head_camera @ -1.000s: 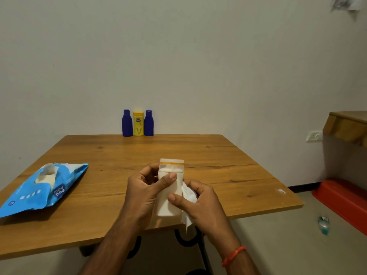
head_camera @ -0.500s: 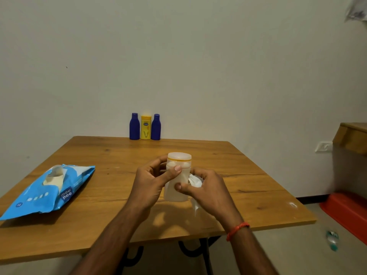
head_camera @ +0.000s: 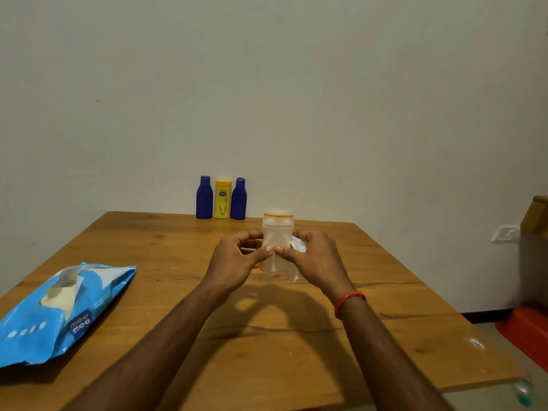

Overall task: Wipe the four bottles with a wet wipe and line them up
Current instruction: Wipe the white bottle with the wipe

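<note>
A cream-white bottle (head_camera: 277, 232) with an orange ring under its cap is held upright above the middle of the wooden table (head_camera: 166, 253). My left hand (head_camera: 234, 262) grips its left side. My right hand (head_camera: 314, 259) grips its right side with a white wet wipe (head_camera: 298, 246) pressed between palm and bottle; both thumbs meet on the front. Three bottles stand in a row at the table's far edge against the wall: a blue bottle (head_camera: 204, 197), a yellow bottle (head_camera: 223, 199) and a second blue bottle (head_camera: 238, 199).
A blue wet-wipe pack (head_camera: 59, 310) lies on the table's left side with its flap open. To the right, off the table, are a wooden piece of furniture (head_camera: 535, 221), an orange tub (head_camera: 527, 327) on the floor and a wall socket (head_camera: 505, 233).
Both hands have carried the cream bottle and wipe away from the near edge, farther out over the table toward the row. The bottle now stands more upright.
</note>
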Available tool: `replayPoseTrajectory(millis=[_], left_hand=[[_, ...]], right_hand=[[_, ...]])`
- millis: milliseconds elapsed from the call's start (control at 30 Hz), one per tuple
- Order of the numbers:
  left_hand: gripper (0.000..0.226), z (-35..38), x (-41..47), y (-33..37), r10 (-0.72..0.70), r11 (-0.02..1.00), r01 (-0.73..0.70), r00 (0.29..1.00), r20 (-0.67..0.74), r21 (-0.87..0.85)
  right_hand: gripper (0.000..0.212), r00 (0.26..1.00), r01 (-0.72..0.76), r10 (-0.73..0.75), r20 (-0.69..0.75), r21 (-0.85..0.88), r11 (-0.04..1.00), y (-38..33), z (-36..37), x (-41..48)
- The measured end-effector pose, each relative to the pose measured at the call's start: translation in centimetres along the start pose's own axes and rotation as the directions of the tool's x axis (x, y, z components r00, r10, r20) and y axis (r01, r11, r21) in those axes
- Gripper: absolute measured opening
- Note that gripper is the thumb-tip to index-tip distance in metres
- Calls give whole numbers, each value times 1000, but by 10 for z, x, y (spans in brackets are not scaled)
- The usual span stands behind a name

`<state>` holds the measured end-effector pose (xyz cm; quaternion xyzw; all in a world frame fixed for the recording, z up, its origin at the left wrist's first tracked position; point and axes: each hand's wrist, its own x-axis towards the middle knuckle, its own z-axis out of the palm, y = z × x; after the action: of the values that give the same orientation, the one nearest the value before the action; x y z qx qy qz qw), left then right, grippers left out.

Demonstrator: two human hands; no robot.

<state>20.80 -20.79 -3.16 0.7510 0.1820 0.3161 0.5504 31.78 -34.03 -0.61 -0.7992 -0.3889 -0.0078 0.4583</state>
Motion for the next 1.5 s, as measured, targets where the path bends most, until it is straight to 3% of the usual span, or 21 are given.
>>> replayPoseTrajectory(millis=[367, 700, 833, 1133, 1500], left_hand=[[33, 6, 133, -68, -37, 973, 52, 997, -70, 226], [31, 18, 227, -117, -122, 968, 167, 965, -232, 185], [34, 22, 244, -128, -86, 975, 142, 950, -301, 170], [66, 39, 257, -148, -35, 958, 65, 993, -112, 278], [65, 43, 270, -153, -75, 941, 87, 996, -49, 328]], right_hand=[[47, 990, -94, 96, 104, -29, 995, 64, 73, 131], [51, 987, -133, 139, 85, -74, 988, 95, 128, 225], [48, 981, -186, 187, 51, -27, 982, 102, 143, 250], [41, 982, -188, 189, -25, 12, 982, 122, 163, 284], [42, 977, -206, 209, -40, 70, 976, 132, 173, 306]])
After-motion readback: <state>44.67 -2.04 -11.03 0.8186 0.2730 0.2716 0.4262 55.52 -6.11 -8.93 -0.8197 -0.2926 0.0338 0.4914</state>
